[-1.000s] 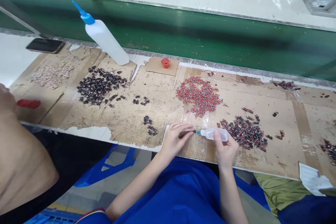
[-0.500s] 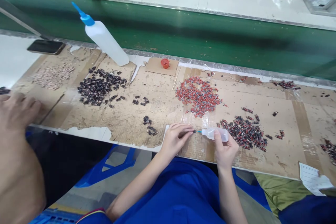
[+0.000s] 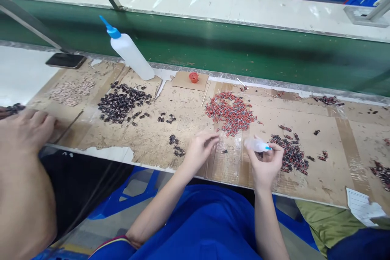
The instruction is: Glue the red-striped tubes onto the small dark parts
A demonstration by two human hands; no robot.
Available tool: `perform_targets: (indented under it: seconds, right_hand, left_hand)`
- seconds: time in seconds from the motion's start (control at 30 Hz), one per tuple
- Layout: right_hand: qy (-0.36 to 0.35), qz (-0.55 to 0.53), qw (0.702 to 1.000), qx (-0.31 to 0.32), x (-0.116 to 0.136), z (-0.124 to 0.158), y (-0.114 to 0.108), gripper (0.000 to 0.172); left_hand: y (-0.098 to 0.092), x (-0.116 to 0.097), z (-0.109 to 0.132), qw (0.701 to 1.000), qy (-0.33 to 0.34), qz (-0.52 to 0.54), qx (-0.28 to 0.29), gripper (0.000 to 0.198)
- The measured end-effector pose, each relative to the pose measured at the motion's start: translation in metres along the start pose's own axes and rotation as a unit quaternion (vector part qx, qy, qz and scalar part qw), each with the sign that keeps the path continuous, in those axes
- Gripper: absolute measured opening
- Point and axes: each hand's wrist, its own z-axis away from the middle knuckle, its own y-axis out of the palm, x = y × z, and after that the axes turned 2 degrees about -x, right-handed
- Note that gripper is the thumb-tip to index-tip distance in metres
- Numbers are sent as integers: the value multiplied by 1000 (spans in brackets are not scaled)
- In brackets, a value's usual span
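Observation:
My right hand holds a small squeeze bottle, its blue tip now pointing right, beside a heap of red-and-black parts. My left hand hovers over the cardboard near the red parts pile; its thumb and fingers are bent towards each other, and whether anything small is between them cannot be made out. Between my hands one small black part lies on the cardboard. Left of my left hand are a few loose black parts.
A large white bottle stands tilted in view behind a black parts pile. A red cup sits on a cardboard square. At far left is another person's hand, near pale parts and a phone.
The squeeze bottle has turned from pointing left to pointing right in my right hand. The black part has left my left fingers and lies on the cardboard. The view has shifted slightly.

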Motion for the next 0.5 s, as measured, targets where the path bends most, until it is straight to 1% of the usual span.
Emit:
perform_targets:
  seconds: [0.07,0.13,0.23,0.3,0.37,0.43,0.5]
  right_hand:
    - [-9,62,998,3,0,-5,6,47]
    - [-21,138,990,-2,-1,-8,9,47]
    - [-37,219,975,3,-1,-12,11,50]
    - [-52,258,965,9,-2,-15,13,49]
    - [-73,300,951,7,-3,-17,16,45]
    - [-102,332,938,1,-4,-17,19,41]
    - [-141,344,928,-1,-4,-16,21,37]
  left_hand:
    - [-1,1,-13,996,18,-82,-31,14]
    - [2,4,-23,986,19,-156,-48,10]
    - [12,9,-30,976,9,-210,-54,7]
    - [17,11,-30,975,7,-212,-66,9]
    - [18,11,-27,976,12,-199,-82,11]
    - [14,9,-22,982,23,-167,-85,12]
    - [9,5,-15,990,30,-117,-71,13]
